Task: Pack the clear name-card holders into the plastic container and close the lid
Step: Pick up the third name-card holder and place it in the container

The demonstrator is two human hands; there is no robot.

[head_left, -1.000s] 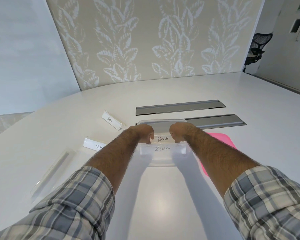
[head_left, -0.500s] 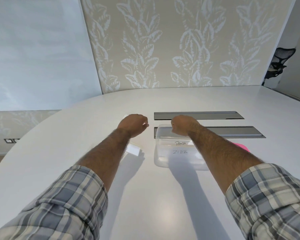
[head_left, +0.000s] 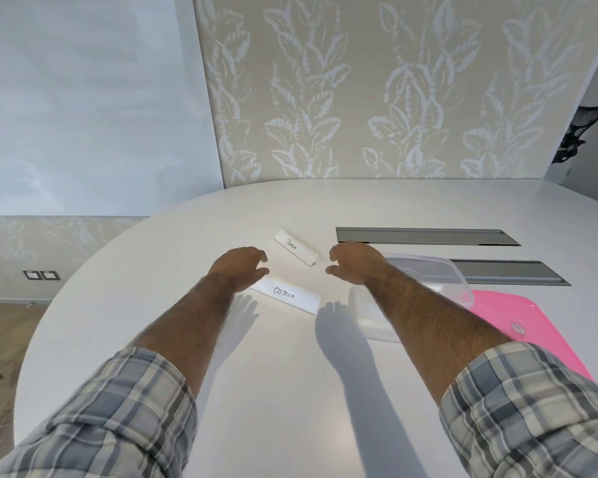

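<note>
Two clear name-card holders lie on the white table: one labelled OSTRICH (head_left: 287, 297) near me and one labelled PENGUIN (head_left: 296, 248) farther back. My left hand (head_left: 240, 267) hovers open just left of both, fingers curled toward them. My right hand (head_left: 354, 262) hovers open at their right end, holding nothing. The clear plastic container (head_left: 439, 274) stands to the right, largely hidden behind my right forearm; its contents are hidden. The pink lid (head_left: 518, 326) lies flat beside it on the right.
Two grey cable slots (head_left: 425, 236) are set into the table (head_left: 290, 391) behind the container. The table's curved edge runs along the left. A patterned wall stands behind, and a black office chair (head_left: 582, 132) is at the far right.
Both hands left the container and moved left to the two loose holders. The view swung left, so the container now sits at the right under my right forearm.
</note>
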